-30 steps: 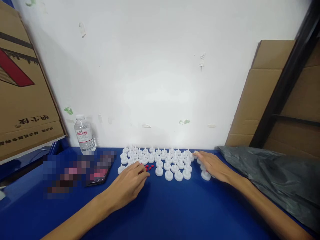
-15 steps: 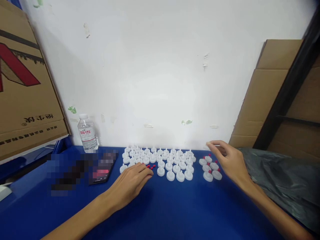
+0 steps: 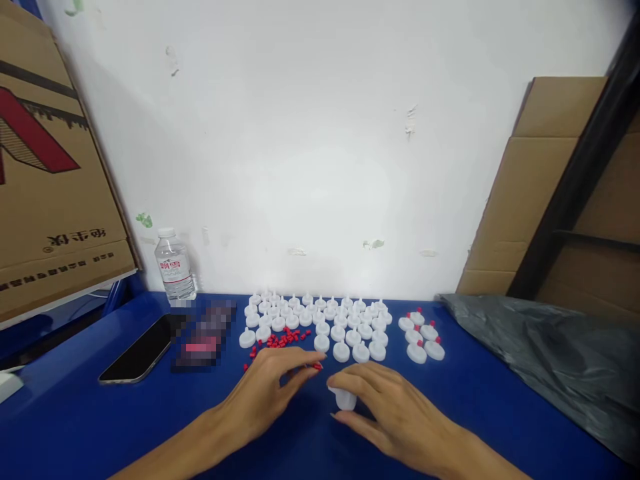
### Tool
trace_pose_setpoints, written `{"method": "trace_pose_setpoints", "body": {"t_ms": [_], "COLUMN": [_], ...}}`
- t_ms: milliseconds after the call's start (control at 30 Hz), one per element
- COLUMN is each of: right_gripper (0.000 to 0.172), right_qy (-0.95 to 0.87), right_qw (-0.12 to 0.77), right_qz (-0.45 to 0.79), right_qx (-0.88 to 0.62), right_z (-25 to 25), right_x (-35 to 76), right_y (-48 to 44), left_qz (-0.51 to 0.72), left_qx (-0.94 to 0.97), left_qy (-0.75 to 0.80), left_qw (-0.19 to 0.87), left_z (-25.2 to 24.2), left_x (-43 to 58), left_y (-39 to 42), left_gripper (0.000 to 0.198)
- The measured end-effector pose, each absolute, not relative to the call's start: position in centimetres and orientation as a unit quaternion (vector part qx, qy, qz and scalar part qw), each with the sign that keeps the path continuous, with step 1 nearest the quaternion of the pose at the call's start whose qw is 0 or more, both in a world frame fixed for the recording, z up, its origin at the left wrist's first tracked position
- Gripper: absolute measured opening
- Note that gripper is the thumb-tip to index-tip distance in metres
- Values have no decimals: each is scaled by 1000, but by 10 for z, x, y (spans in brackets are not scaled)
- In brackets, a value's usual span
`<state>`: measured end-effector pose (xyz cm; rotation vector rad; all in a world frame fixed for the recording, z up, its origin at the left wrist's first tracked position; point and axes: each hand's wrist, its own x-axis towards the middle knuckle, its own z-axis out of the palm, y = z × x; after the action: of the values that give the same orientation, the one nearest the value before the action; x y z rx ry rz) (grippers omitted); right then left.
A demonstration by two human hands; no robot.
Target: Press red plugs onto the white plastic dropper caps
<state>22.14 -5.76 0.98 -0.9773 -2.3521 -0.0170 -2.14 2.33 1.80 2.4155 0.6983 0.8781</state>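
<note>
My right hand [image 3: 387, 413] is curled around a white plastic cap [image 3: 345, 397] near the front middle of the blue table [image 3: 500, 413]. My left hand [image 3: 270, 393] pinches a small red plug [image 3: 317, 366] just left of that cap. Behind the hands stand several rows of white caps [image 3: 320, 317]. A loose pile of red plugs [image 3: 283, 339] lies among them. To the right sits a small cluster of white caps with red plugs fitted [image 3: 421, 337].
A water bottle [image 3: 175, 267] stands at the back left by the white wall. A dark phone [image 3: 137, 350] lies on the table's left, beside a blurred patch. Cardboard boxes [image 3: 55, 173] lean at left, more cardboard [image 3: 530, 193] and a grey plastic bag [image 3: 545, 353] at right.
My right hand came from the far right back to the front middle with a white cap. My left hand drew back from the pile, pinching a red plug. The red plugs now show.
</note>
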Motion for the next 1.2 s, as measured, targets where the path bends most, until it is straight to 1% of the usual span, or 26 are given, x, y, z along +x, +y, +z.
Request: {"method": "trace_pose_setpoints", "body": {"t_ms": [100, 167, 233, 367, 467, 633, 767, 900, 967, 1067, 1200], "right_gripper": [57, 57, 49, 25, 21, 15, 11, 12, 11, 12, 19], "right_qy": [-878, -873, -873, -877, -873, -876, -880, -894, -896, -880, -852], "right_qw": [299, 300, 302, 308, 317, 314, 309, 280, 286, 334, 399], "right_qz": [7, 15, 11, 1, 13, 11, 12, -12, -20, -8, 25], "right_qx": [-374, -384, -383, -368, -371, -367, -361, -349, -340, -337, -337], "right_z": [10, 11, 12, 13, 13, 15, 17, 16, 16, 14, 6], "right_x": [221, 222, 222, 220, 219, 220, 219, 216, 216, 216, 218], "right_y": [-59, -59, -58, -60, -62, -62, -60, -60, -60, -62, -63], "left_qz": [295, 285, 279, 277, 287, 312, 290, 258, 256, 277, 298], "left_qx": [893, 896, 898, 899, 893, 881, 899, 927, 935, 938, 936], "left_qy": [218, 207, 204, 198, 200, 239, 212, 178, 172, 170, 172], "left_qw": [262, 271, 273, 276, 284, 263, 252, 208, 173, 123, 76], "left_z": [20, 20, 20, 21, 22, 22, 20, 15, 14, 15, 16], "left_x": [-19, -18, -18, -16, -14, -12, -13, -15, -16, -17, -17], "left_y": [17, 14, 12, 7, 5, 3, 3, 4, 4, 3, 3], "left_gripper": [21, 20, 20, 21, 22, 21, 22, 20, 19, 19, 19]}}
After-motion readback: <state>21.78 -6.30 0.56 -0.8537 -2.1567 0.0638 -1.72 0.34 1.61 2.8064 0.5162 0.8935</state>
